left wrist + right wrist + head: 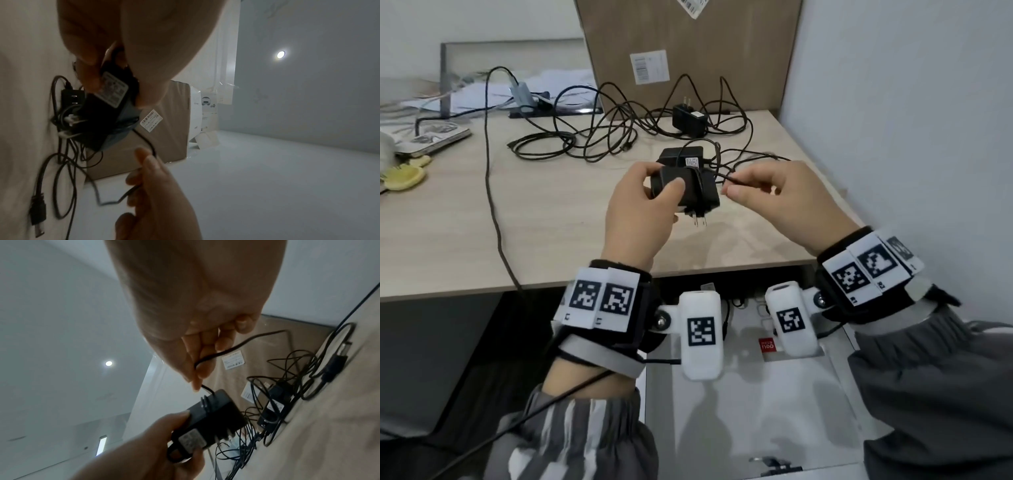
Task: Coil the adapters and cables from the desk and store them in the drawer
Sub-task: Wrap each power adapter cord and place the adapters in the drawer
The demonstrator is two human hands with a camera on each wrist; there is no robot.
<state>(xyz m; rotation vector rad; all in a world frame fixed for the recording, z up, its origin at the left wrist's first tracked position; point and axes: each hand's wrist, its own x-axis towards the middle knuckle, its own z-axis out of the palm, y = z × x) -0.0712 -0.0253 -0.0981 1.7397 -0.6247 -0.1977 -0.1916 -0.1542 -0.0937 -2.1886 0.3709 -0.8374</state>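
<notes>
My left hand (643, 202) grips a black power adapter (688, 192) above the desk, its plug prongs pointing down; the adapter (107, 110) has a grey label. A few turns of its thin black cable (726, 176) wrap the adapter (216, 412). My right hand (760, 192) pinches that cable (207, 356) just right of the adapter, between thumb and forefinger. A second black adapter (681, 156) lies on the desk right behind, and a third adapter (690, 120) sits farther back among tangled black cables (599, 137). The open drawer (756, 394) is below the desk edge, under my wrists.
A big cardboard box (688, 51) stands at the back of the desk (551, 222). A white wall (893, 120) bounds the right side. Papers and a small grey device (522, 94) lie back left; a yellow brush (405, 176) lies at the far left. One long cable (493, 192) hangs over the front edge.
</notes>
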